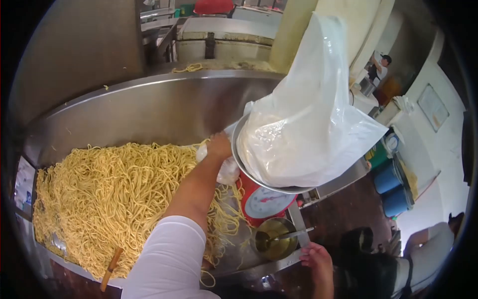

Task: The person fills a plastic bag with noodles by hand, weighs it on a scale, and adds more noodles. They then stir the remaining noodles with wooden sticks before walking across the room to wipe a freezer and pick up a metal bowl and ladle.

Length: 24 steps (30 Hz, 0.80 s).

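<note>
My left hand (pixel 218 145) reaches across the noodles and is closed on a clear plastic bag (pixel 228 172) behind the scale; its fingertips are partly hidden. Beside it, a large white plastic bag (pixel 298 144) sits in the metal pan of a red dial scale (pixel 269 202). A big heap of yellow noodles (pixel 119 194) fills the left of the steel trough. My right hand (pixel 317 259) hovers by the trough's front right corner, fingers loosely curled and apart, with nothing visible in them. Close to it stands a bowl of yellowish liquid (pixel 275 239) with a metal-handled utensil (pixel 294 233) in it.
A wooden stick (pixel 111 269) leans at the front edge of the steel trough (pixel 164 82). A pillar (pixel 298 30) rises behind the white bag. Blue bins (pixel 391 182) stand at the right. One person (pixel 428 254) is at lower right, another (pixel 381 67) farther back.
</note>
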Tool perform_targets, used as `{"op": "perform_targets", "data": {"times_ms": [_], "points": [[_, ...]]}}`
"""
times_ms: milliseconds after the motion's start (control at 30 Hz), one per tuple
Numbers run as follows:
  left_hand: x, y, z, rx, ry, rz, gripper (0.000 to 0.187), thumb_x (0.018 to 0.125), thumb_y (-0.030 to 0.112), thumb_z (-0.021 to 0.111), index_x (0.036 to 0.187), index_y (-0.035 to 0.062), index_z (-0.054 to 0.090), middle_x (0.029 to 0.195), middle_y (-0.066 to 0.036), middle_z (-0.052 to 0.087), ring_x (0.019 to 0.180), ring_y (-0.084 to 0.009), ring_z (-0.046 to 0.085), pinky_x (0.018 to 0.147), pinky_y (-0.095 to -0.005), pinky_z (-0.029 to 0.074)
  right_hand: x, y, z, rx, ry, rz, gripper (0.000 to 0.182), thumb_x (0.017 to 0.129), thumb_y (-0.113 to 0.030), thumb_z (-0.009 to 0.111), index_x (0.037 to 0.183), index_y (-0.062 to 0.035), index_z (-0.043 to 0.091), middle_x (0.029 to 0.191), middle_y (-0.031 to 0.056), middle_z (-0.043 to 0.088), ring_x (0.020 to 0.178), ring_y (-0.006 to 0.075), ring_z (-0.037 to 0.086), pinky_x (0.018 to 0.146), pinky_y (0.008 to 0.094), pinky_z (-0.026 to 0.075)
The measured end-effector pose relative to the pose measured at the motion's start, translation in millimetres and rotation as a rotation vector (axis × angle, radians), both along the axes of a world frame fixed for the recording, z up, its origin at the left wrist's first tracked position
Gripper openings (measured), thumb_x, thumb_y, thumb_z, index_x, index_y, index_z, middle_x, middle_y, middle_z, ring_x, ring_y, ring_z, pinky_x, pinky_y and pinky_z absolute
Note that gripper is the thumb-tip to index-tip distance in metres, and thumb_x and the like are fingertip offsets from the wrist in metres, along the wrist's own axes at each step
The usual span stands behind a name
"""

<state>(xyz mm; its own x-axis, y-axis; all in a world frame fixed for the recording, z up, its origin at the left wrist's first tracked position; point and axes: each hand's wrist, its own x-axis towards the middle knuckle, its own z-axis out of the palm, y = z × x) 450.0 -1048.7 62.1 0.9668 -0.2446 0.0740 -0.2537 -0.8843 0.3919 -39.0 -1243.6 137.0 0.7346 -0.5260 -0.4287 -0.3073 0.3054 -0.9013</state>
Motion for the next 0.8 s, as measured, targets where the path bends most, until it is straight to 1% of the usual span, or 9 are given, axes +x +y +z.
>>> {"op": "perform_targets", "data": {"times_ms": [133,167,300,367,400,567,667,733,800], "points": [[0,17,12,0.034,0.216,0.024,0.053,0.093,0.043,0.048,0.130,0.0057,0.056,0.135,-0.020,0.055,0.125,-0.0359,0.054,0.101,-0.0516,0.043,2,9,0,0.028,0.060,0.019,0.034,0.091,-0.017,0.064,0.121,-0.0029,0.056,0.103,0.0134,0.069,0.080,0.0211,0.069,0.068,0.0305,0.056],[5,21,-1,0.065,0.084,0.029,0.046,0.094,0.040,0.046,0.121,0.0075,0.064,0.125,-0.019,0.062,0.116,-0.0341,0.061,0.098,-0.0494,0.046,3,11,0,0.029,0.064,0.023,0.034,0.091,-0.017,0.064,0.121,-0.0029,0.056,0.103,0.0134,0.069,0.080,0.0211,0.069,0.068,0.0305,0.056],[8,47,-9,0.022,0.103,-0.065,0.040,0.092,0.036,0.050,0.111,0.0062,0.068,0.106,-0.017,0.070,0.102,-0.0328,0.067,0.091,-0.0477,0.050,13,21,7,0.027,0.082,0.095,0.037,0.091,-0.016,0.064,0.124,-0.0025,0.055,0.105,0.0142,0.069,0.081,0.0221,0.069,0.071,0.0309,0.055],[8,63,-21,-0.246,-0.101,-0.126,0.025,0.088,0.027,0.065,0.098,0.0047,0.069,0.076,-0.013,0.070,0.075,-0.0272,0.070,0.070,-0.0421,0.054,24,28,14,0.019,0.092,0.137,0.039,0.091,-0.016,0.064,0.126,-0.0023,0.055,0.105,0.0145,0.069,0.083,0.0225,0.069,0.072,0.0313,0.055],[5,73,-18,-0.247,-0.101,-0.115,0.025,0.088,0.027,0.065,0.098,0.0047,0.069,0.076,-0.013,0.070,0.075,-0.0272,0.070,0.070,-0.0421,0.054,31,33,17,0.006,0.064,0.232,0.041,0.091,-0.016,0.065,0.129,-0.0023,0.054,0.108,0.0145,0.068,0.088,0.0222,0.069,0.075,0.0317,0.055],[-55,116,49,-0.868,0.253,-0.152,0.016,0.091,0.018,0.067,0.091,0.0024,0.067,0.068,-0.002,0.063,0.053,-0.0089,0.054,0.050,-0.0294,0.044,82,81,33,0.095,-0.035,0.589,0.046,0.092,-0.010,0.065,0.135,-0.0042,0.051,0.118,0.0139,0.065,0.100,0.0197,0.065,0.082,0.0320,0.052],[-118,134,95,-0.634,0.138,-0.327,0.013,0.092,0.014,0.063,0.091,0.0015,0.068,0.071,-0.001,0.063,0.058,-0.0085,0.056,0.052,-0.0278,0.046,126,123,-3,-0.107,-0.250,0.718,0.072,0.086,-0.001,0.069,0.148,-0.0031,0.032,0.130,0.0132,0.055,0.101,0.0179,0.061,0.088,0.0340,0.051],[-151,140,103,-0.645,0.241,-0.504,0.014,0.092,0.014,0.063,0.095,0.0011,0.068,0.077,-0.002,0.065,0.068,-0.0093,0.060,0.060,-0.0261,0.049,164,160,9,-0.638,-0.475,0.578,0.076,0.083,0.004,0.071,0.146,-0.0023,0.029,0.134,0.0116,0.048,0.103,0.0144,0.058,0.086,0.0306,0.051],[-183,140,115,-0.756,0.395,-0.565,0.018,0.087,0.019,0.065,0.093,0.0030,0.070,0.080,-0.007,0.069,0.076,-0.0160,0.065,0.071,-0.0326,0.051,184,180,-7,-0.503,-0.492,0.602,0.067,0.086,-0.001,0.069,0.142,-0.0021,0.033,0.126,0.0112,0.051,0.098,0.0136,0.058,0.081,0.0293,0.050]]}}
